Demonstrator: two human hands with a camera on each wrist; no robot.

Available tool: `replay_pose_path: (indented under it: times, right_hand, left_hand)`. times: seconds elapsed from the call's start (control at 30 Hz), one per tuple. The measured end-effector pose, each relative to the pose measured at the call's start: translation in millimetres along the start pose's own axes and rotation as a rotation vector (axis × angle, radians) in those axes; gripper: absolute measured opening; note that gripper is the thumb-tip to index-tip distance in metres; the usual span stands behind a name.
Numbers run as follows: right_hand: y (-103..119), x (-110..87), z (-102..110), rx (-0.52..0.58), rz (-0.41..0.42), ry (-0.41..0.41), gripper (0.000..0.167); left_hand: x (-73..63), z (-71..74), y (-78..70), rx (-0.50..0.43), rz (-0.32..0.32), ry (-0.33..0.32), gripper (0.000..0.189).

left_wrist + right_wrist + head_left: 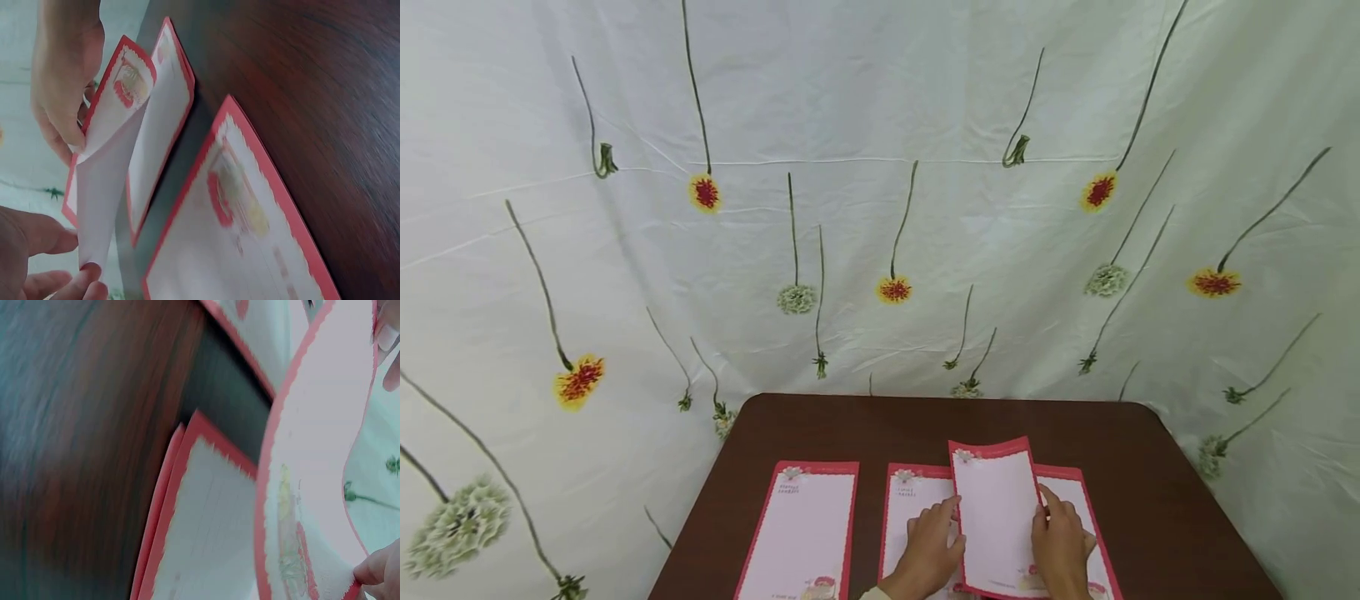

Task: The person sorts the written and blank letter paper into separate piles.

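Observation:
A red-bordered sheet of notepaper (996, 517), white inside with a small printed picture at its near end, is held up off the table and bows along its length. My right hand (1060, 542) pinches its right edge; the right wrist view shows the thumb (374, 567) at the red border. At the left edge, my left hand (925, 546) holds the sheet by its fingertips (87, 273). Beneath the raised sheet, two matching paper stacks lie partly covered, a middle stack (898, 521) and a right stack (1078, 496).
Another matching paper (801, 533) lies apart on the left of the dark brown table (850, 425). Behind the table hangs a pale curtain (850, 125) printed with flowers, which also runs along both sides.

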State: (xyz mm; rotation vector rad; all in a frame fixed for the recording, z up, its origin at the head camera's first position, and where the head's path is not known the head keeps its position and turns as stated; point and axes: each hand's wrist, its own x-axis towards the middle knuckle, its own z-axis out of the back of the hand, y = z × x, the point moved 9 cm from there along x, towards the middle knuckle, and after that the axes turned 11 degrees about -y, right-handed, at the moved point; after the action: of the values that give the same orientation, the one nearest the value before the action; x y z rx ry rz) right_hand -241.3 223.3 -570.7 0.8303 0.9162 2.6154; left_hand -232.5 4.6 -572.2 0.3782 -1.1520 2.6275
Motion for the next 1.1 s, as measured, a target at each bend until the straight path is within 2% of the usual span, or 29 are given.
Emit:
replay_pose_path:
  times: [0.2, 0.43, 0.63, 0.8, 1.1]
  right_hand:
    - [-17, 7.7, 13, -0.015, 0.01, -0.042, 0.033]
    - [-36, 12.4, 25, -0.042, -0.028, -0.045, 0.033]
    - [-50, 16.3, 29, -0.061, -0.06, -0.037, 0.034]
    - [-60, 20.4, 29, -0.074, -0.092, 0.005, 0.036]
    - [-69, 23.9, 29, -0.078, -0.116, 0.028, 0.036]
  left_hand:
    - [-0.8, -22.4, -14.4, 0.019, -0.035, 0.135, 0.056]
    - [-3.8, -47.4, -22.5, 0.06, -0.044, 0.272, 0.06]
    - [-2.9, -61.4, -26.9, 0.105, -0.068, 0.303, 0.059]
    - [-1.6, -68.0, -33.0, 0.128, -0.081, 0.313, 0.06]
    - [-2.0, -77.8, -41.0, 0.166, -0.117, 0.317, 0.062]
